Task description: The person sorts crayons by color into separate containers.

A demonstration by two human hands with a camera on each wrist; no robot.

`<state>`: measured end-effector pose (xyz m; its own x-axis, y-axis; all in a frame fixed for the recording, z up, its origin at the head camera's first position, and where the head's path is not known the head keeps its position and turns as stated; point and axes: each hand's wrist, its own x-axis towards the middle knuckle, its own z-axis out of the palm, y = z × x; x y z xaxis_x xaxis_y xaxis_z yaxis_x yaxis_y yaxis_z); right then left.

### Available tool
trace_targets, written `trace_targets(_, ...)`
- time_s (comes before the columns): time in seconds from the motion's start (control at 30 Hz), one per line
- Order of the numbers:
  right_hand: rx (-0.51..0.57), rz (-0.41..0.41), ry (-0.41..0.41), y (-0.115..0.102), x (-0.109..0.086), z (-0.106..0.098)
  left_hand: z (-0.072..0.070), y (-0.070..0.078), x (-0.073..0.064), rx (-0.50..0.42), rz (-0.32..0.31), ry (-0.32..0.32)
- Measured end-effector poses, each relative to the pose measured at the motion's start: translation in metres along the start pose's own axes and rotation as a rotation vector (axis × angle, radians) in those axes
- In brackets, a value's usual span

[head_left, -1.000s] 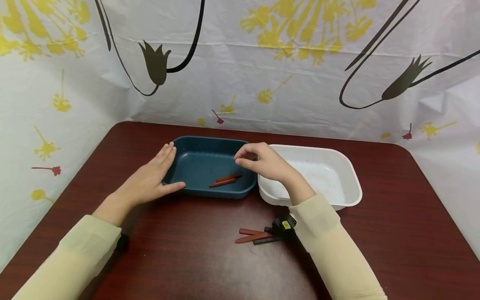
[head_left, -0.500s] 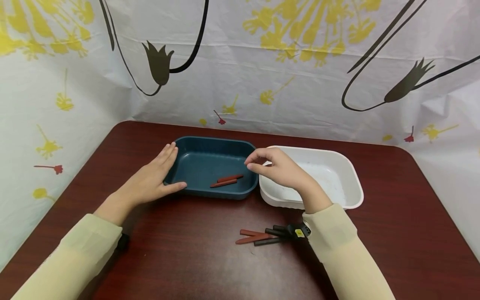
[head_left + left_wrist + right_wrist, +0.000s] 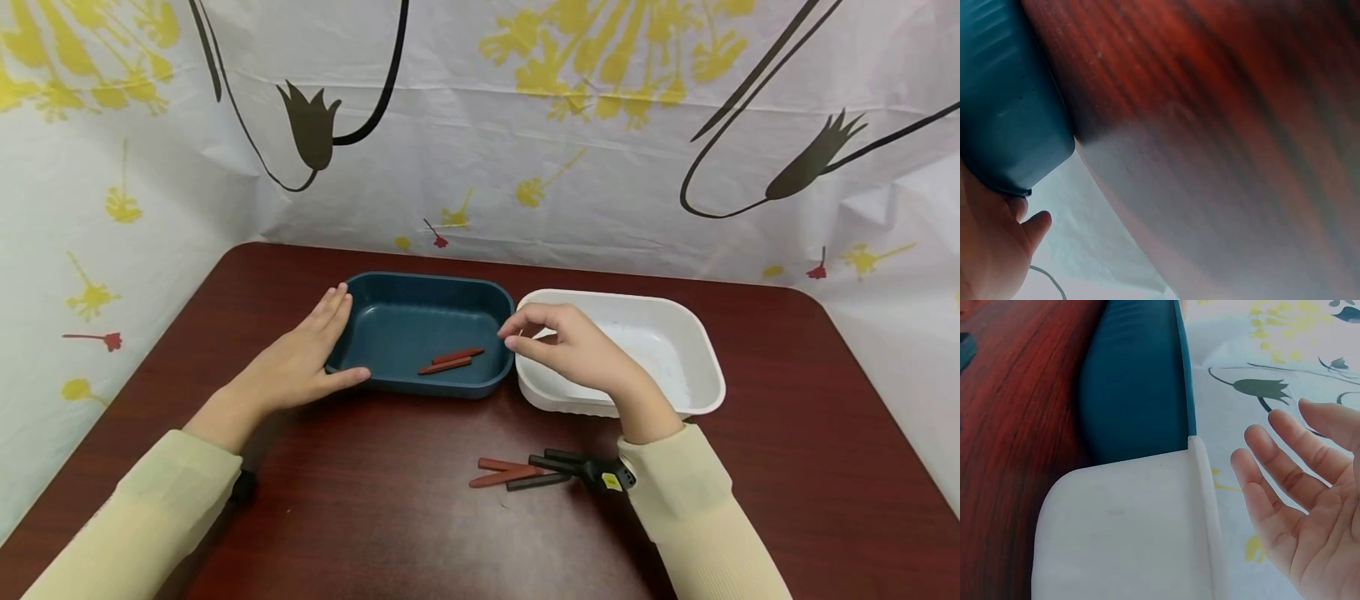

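My left hand (image 3: 300,358) rests on the left end of a dark blue tray (image 3: 420,385), fingers straight along the rim and thumb over the near edge. Two red crayons (image 3: 452,360) lie inside that tray, toward its near right corner. Above the left side of a white tray (image 3: 675,333) hovers my right hand (image 3: 573,350), its fingers loosely bent. Nothing shows between those fingers in the right wrist view, where the palm (image 3: 1310,506) faces the camera. On the table, red crayons (image 3: 502,473) and black crayons (image 3: 538,481) lie crossed near my right wrist.
The two trays stand side by side, ends close together, on a dark red wooden table (image 3: 375,500). A patterned white sheet (image 3: 450,150) hangs behind the table and along its sides. A black wrist camera (image 3: 603,475) partly covers the crayon pile.
My right hand has drawn back rightward from over the blue tray to the white tray's left side. My left hand and the crayons have stayed in place.
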<state>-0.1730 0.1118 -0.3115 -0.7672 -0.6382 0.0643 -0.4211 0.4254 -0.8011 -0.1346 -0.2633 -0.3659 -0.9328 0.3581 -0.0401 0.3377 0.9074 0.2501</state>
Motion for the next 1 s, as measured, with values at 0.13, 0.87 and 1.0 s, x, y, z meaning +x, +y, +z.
trace_targets(0.13, 0.010, 0.003, -0.003, -0.001, -0.006, 0.002, 0.000, 0.001, 0.000, -0.002, -0.011, 0.003)
trace_targets(0.87, -0.001, -0.024, -0.009, 0.004, -0.036, 0.012, 0.000, 0.003, 0.000, 0.051, -0.035, 0.020)
trace_targets(1.0, -0.006, -0.031, -0.010, 0.003, -0.039, 0.014, -0.001, 0.003, 0.000, 0.049, -0.035, 0.016)
